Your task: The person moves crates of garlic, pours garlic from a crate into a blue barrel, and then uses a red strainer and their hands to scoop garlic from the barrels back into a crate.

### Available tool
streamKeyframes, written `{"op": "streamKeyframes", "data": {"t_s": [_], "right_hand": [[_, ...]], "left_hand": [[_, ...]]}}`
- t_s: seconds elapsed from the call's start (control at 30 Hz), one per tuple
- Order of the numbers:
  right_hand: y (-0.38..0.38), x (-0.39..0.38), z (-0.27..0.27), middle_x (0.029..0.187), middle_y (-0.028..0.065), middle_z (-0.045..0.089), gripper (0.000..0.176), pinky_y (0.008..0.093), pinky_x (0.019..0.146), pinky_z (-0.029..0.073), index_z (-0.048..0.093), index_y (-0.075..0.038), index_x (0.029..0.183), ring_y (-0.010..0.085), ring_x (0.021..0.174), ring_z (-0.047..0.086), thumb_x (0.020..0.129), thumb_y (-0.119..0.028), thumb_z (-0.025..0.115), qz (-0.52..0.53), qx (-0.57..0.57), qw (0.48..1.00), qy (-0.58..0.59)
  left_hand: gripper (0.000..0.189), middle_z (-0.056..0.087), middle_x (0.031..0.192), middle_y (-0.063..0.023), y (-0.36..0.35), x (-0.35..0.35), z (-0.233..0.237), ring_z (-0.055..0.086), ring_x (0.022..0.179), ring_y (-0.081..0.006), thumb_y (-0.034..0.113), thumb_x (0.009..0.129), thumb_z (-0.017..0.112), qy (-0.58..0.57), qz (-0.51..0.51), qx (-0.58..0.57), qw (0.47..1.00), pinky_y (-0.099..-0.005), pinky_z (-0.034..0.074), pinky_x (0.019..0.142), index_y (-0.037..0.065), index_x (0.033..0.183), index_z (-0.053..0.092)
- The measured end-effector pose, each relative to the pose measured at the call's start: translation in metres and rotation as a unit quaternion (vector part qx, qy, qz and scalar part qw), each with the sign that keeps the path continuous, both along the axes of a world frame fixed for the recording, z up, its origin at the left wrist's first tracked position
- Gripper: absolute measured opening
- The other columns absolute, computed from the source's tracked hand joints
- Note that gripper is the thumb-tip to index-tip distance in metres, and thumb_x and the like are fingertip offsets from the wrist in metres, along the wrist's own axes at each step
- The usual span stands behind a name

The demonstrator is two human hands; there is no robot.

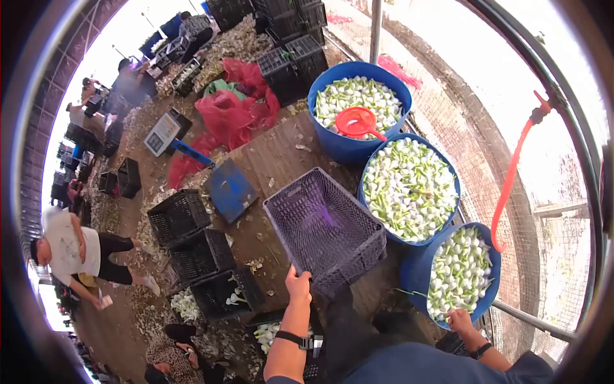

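Observation:
My left hand [299,285] is closed on the near left corner of an empty dark plastic crate [326,230], which is tilted in front of me. At the lower right, my right hand [458,319] rests at the near edge of a blue tub [416,281] filled with white bulbs with green stems [462,272]. Its fingers are bent at the bulbs and rim; whether they hold anything is too small to make out. A second full blue tub [364,192] stands beyond it, and a third [339,144] has a red strainer [355,121] on its bulbs.
Black crates [201,253] stand left, beside a blue platform scale [231,191]. Red netting [230,115] lies farther back. A person in a white shirt [67,246] is at the left, another [167,355] at the bottom left. A red strap [510,182] hangs at right.

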State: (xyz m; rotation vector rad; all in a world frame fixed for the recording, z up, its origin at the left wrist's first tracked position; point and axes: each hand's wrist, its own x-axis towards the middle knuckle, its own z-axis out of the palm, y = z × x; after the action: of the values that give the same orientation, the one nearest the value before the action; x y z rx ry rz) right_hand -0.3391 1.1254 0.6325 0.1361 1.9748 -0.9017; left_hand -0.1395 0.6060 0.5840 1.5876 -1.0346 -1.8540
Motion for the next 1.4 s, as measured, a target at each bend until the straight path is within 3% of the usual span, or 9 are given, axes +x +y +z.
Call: {"op": "streamKeyframes", "data": {"t_s": [0.37,0.47,0.53,0.77,0.87,0.93,1.1,1.2,1.4], "right_hand": [[-0.154,-0.025,0.006,0.058,0.0039,0.054,0.033,0.0247,0.040,0.040,0.065,0.002,0.089,0.0110,0.043,0.048,0.096,-0.023,0.046,-0.086,0.136,0.985,-0.062],[-0.207,-0.038,0.005,0.060,0.0036,0.055,0.032,0.0242,0.043,0.042,0.066,0.002,0.089,0.0111,0.046,0.050,0.096,-0.022,0.046,-0.050,0.153,0.985,-0.064],[-0.232,-0.048,0.006,0.061,0.0034,0.056,0.031,0.0236,0.045,0.044,0.067,0.002,0.089,0.0107,0.049,0.052,0.095,-0.020,0.045,-0.012,0.147,0.986,-0.074],[-0.348,-0.064,0.010,0.060,0.0018,0.058,0.028,0.0269,0.053,0.045,0.069,-0.001,0.092,0.0103,0.054,0.054,0.096,-0.024,0.053,0.283,0.090,0.954,-0.041],[-0.403,-0.059,0.032,0.071,0.0141,0.065,0.025,0.0401,0.063,0.050,0.069,-0.006,0.095,0.0307,0.068,0.064,0.093,-0.028,0.058,0.490,0.035,0.871,0.009],[-0.433,-0.055,0.050,0.084,0.0188,0.066,0.022,0.0470,0.068,0.050,0.069,-0.007,0.096,0.0416,0.079,0.063,0.091,-0.027,0.059,0.583,-0.053,0.810,0.028],[-0.465,-0.057,0.083,0.062,-0.0008,0.054,0.022,0.0251,0.054,0.044,0.068,-0.002,0.095,0.0069,0.057,0.052,0.098,-0.014,0.051,0.534,-0.175,0.816,-0.137],[-0.472,-0.060,0.092,0.059,-0.0027,0.050,0.025,0.0210,0.048,0.036,0.063,-0.002,0.085,0.0046,0.051,0.044,0.099,-0.017,0.049,0.499,-0.192,0.831,-0.155],[-0.483,-0.030,0.121,0.057,-0.0038,0.048,0.026,0.0208,0.046,0.033,0.062,-0.002,0.086,0.0043,0.049,0.042,0.100,-0.020,0.048,0.549,-0.233,0.786,-0.163]], "left_hand": [[0.064,0.060,0.127,-0.0089,-0.175,-0.065,-0.214,0.057,0.111,-0.0223,-0.008,0.074,0.052,-0.079,-0.037,0.002,0.996,-0.0304,0.043,0.093,0.001,0.137,0.049],[0.070,0.051,0.138,-0.0192,-0.181,-0.051,-0.261,0.052,0.124,-0.0292,0.009,0.083,0.065,-0.333,-0.221,-0.092,0.912,-0.0363,0.041,0.102,0.004,0.147,0.035],[0.071,0.051,0.136,-0.0228,-0.157,-0.028,-0.301,0.050,0.124,-0.0344,0.011,0.081,0.067,-0.311,-0.205,-0.121,0.920,-0.0405,0.040,0.103,0.001,0.144,0.038],[0.054,0.062,0.113,-0.0234,-0.098,-0.026,-0.125,0.059,0.109,-0.0368,0.017,0.079,0.063,-0.164,-0.318,-0.073,0.931,-0.0394,0.047,0.095,-0.002,0.128,0.051],[0.051,0.049,0.135,-0.0213,-0.062,-0.052,-0.024,0.043,0.132,-0.0339,0.007,0.080,0.055,-0.008,-0.347,-0.240,0.907,-0.0375,0.036,0.108,-0.004,0.129,0.050],[0.045,0.052,0.134,-0.0183,-0.031,-0.059,0.021,0.049,0.127,-0.0299,0.007,0.085,0.053,0.071,-0.341,-0.224,0.910,-0.0380,0.045,0.096,0.002,0.130,0.053],[0.028,0.065,0.109,-0.0108,0.029,-0.035,0.062,0.065,0.095,-0.0201,0.013,0.093,0.055,0.022,-0.348,-0.272,0.897,-0.0310,0.051,0.069,0.004,0.118,0.061],[0.023,0.062,0.080,-0.0032,0.069,0.000,0.122,0.055,0.056,-0.0102,0.021,0.097,0.053,-0.035,-0.182,-0.146,0.972,-0.0274,0.045,0.054,0.004,0.111,0.064],[0.027,0.066,0.086,-0.0123,0.165,0.050,0.189,0.063,0.080,-0.0291,0.027,0.096,0.052,-0.152,-0.061,-0.078,0.983,-0.0387,0.049,0.071,0.005,0.103,0.065]]}}
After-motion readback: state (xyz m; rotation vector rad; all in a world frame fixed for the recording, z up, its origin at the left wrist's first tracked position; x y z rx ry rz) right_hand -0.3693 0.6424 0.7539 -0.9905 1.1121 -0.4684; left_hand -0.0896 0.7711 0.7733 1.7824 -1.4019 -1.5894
